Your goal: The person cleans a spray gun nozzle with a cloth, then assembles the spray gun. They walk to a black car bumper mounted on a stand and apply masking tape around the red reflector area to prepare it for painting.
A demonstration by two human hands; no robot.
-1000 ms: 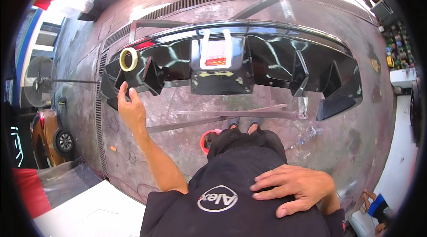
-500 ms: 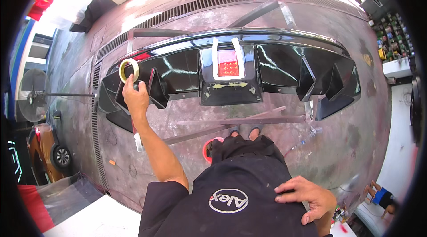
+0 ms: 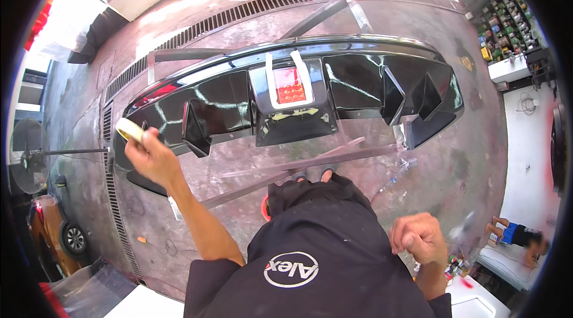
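My left hand (image 3: 156, 160) grips a pale yellow roll of masking tape (image 3: 132, 132), held up over the left end of a glossy black car bumper piece (image 3: 358, 79) with fins. In the middle of that piece sits a red rectangular light (image 3: 290, 88), bordered on its sides and lower edge by white tape (image 3: 302, 74). Yellowish tape (image 3: 295, 115) lies below it. My right hand (image 3: 421, 237) is raised at the right beside my dark shirt, its fingers curled in, with nothing showing in them.
Metal stand bars (image 3: 316, 17) rise behind the bumper piece, and long beams (image 3: 256, 190) cross beneath it near my feet. A red bucket (image 3: 265, 207) is by my legs. At the left are a fan (image 3: 28, 154) and an orange car (image 3: 51, 228). Another person (image 3: 519, 240) is at far right.
My left hand has moved left and down with the tape roll, which has turned more edge-on. My right hand has left my shirt and its fingers have curled. The view has shifted slightly.
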